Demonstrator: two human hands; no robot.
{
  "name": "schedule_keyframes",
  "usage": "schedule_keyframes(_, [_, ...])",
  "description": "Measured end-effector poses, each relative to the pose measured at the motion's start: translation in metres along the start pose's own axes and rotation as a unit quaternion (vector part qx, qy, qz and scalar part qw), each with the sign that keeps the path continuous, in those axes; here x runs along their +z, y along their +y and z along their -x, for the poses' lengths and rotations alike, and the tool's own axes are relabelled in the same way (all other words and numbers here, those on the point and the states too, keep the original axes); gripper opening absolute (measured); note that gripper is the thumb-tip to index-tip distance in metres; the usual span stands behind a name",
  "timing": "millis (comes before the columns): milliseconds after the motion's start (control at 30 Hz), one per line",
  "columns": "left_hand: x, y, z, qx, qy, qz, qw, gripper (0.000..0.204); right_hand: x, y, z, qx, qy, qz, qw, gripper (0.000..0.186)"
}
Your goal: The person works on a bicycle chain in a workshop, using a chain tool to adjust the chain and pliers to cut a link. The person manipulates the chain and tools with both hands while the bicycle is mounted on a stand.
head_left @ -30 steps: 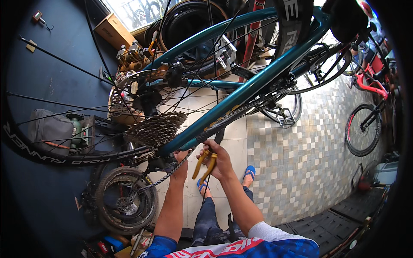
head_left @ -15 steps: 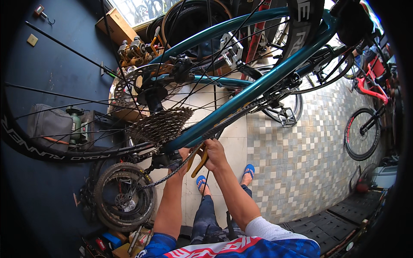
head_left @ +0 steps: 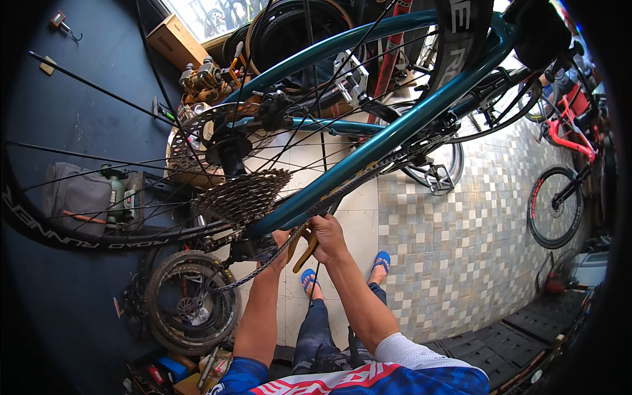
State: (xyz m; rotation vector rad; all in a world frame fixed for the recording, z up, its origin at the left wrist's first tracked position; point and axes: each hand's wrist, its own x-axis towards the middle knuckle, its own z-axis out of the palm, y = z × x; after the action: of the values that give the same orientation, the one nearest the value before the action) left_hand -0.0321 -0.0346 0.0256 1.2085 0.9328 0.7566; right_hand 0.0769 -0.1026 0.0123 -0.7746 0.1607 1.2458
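Note:
A teal bicycle frame [head_left: 388,138] hangs across the view, with its rear wheel's cassette [head_left: 245,197] and brake rotor [head_left: 191,141] on the left. Below the chainstay, my right hand [head_left: 329,238] is closed around yellow-handled pliers [head_left: 304,253], whose jaws I cannot make out. The chain [head_left: 266,264] runs slack beside the pliers and down past the rear derailleur [head_left: 249,249]. My left hand [head_left: 281,245] is just left of the pliers, by the chain and derailleur. Its fingers are mostly hidden behind the chainstay and chain.
Small wheels with tyres [head_left: 191,299] stand below the derailleur at the left. A grey bag [head_left: 78,196] and a green bottle [head_left: 115,197] are by the dark wall. A red bicycle [head_left: 569,135] stands at the right on the tiled floor [head_left: 454,263]. Dark mats [head_left: 507,342] lie lower right.
The rear wheel's spokes and cassette have shifted slightly, the spokes toward the left. Both hands stay nearly in place, with the pliers still in my right hand.

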Motion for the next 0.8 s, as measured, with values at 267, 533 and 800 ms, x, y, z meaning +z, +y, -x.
schedule_keyframes(267, [-0.022, -0.055, -0.016, -0.048, 0.010, 0.250, 0.967, 0.011, -0.004, 0.001, 0.000, -0.002, 0.008, 0.054, 0.998, 0.020])
schedule_keyframes(533, [-0.028, -0.072, -0.016, -0.042, 0.066, 0.219, 0.973, 0.014, -0.089, 0.042, 0.010, 0.167, 0.103, -0.066, 0.978, 0.027])
schedule_keyframes(800, [-0.027, -0.060, -0.012, -0.053, 0.040, 0.144, 0.987, 0.018, -0.153, 0.075, 0.061, 0.095, 0.090, 0.103, 0.986, 0.038])
